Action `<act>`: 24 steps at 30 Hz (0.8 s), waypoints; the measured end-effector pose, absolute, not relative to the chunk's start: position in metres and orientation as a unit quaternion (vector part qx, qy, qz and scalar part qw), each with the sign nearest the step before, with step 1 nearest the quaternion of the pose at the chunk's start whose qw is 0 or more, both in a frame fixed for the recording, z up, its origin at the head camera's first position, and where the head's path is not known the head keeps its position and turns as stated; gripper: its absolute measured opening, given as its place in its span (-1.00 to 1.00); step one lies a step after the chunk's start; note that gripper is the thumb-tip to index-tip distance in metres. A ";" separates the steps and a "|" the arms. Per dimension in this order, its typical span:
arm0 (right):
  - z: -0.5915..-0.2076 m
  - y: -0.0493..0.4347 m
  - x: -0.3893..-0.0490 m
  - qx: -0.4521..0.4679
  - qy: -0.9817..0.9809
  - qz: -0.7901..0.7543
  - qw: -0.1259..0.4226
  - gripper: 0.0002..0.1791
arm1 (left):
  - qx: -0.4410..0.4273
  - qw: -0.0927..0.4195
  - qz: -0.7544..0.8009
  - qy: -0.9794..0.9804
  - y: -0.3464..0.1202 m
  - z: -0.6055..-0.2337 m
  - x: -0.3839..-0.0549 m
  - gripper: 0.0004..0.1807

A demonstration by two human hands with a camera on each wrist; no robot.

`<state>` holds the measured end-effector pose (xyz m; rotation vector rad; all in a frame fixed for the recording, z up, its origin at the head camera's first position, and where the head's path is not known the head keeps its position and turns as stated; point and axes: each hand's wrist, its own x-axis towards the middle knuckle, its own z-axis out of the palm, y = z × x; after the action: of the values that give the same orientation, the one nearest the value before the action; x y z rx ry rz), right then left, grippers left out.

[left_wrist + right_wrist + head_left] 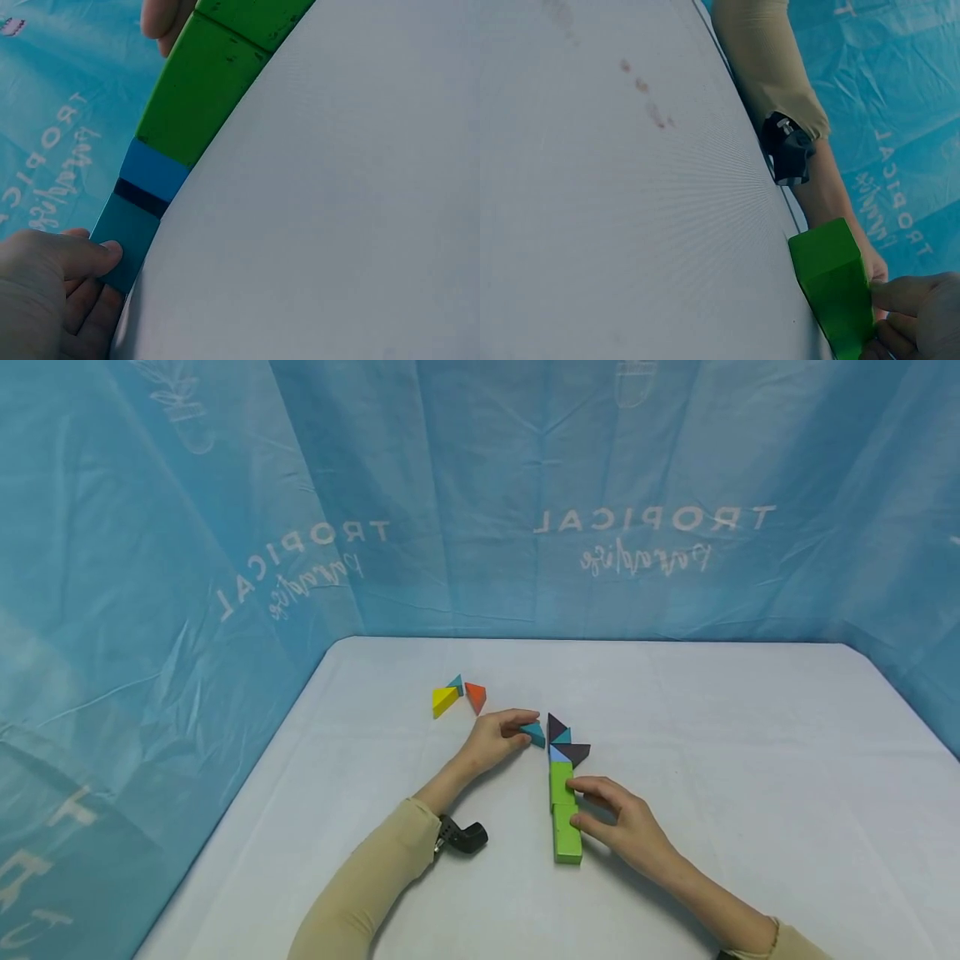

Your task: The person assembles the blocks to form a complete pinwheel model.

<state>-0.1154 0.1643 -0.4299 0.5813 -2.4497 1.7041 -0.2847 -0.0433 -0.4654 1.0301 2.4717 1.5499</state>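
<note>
Mid-table, the left hand pinched a teal triangle just beside dark triangles; the right hand, thumb and fingers apart, touched green blocks nearer the front edge. Fitting seemed underway, calling for careful alignment.

two rectangular blocks, eight triangular blocks

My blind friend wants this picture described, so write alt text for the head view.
A person's left grip pinches a teal block beside dark triangular pieces, while the right grip touches two green blocks lined up on a white table. A yellow piece, an orange one and a teal one lie farther back left.
</note>
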 end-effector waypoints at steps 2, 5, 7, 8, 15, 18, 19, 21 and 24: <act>-0.430 0.164 -0.116 0.194 -0.805 0.559 0.051 -0.54 | 0.339 0.024 0.503 0.795 -0.041 -0.467 -0.285 -0.59; -0.430 0.165 -0.116 0.194 -0.804 0.560 0.049 -0.55 | 0.343 0.024 0.502 0.793 -0.039 -0.468 -0.285 -0.58; -0.430 0.165 -0.116 0.194 -0.803 0.562 0.047 -0.55 | 0.343 0.021 0.502 0.794 -0.038 -0.468 -0.285 -0.58; -0.430 0.165 -0.116 0.194 -0.803 0.562 0.046 -0.55 | 0.342 0.020 0.502 0.794 -0.038 -0.468 -0.285 -0.58; -0.430 0.165 -0.116 0.195 -0.801 0.564 0.050 -0.54 | 0.329 0.017 0.507 0.797 -0.038 -0.468 -0.285 -0.57; -0.429 0.164 -0.115 0.193 -0.802 0.564 0.050 -0.55 | 0.325 0.017 0.511 0.796 -0.037 -0.468 -0.285 -0.57; -0.429 0.164 -0.116 0.192 -0.802 0.563 0.050 -0.55 | 0.324 0.018 0.512 0.795 -0.037 -0.467 -0.285 -0.57; -0.429 0.164 -0.116 0.192 -0.803 0.562 0.051 -0.55 | 0.326 0.017 0.515 0.793 -0.037 -0.467 -0.285 -0.57; -0.429 0.164 -0.116 0.192 -0.802 0.563 0.053 -0.55 | 0.330 0.016 0.516 0.790 -0.037 -0.466 -0.286 -0.57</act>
<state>-0.1158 0.1639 -0.4289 0.5837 -2.4393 1.7112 -0.2863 -0.0368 -0.4665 1.0269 2.4575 1.6065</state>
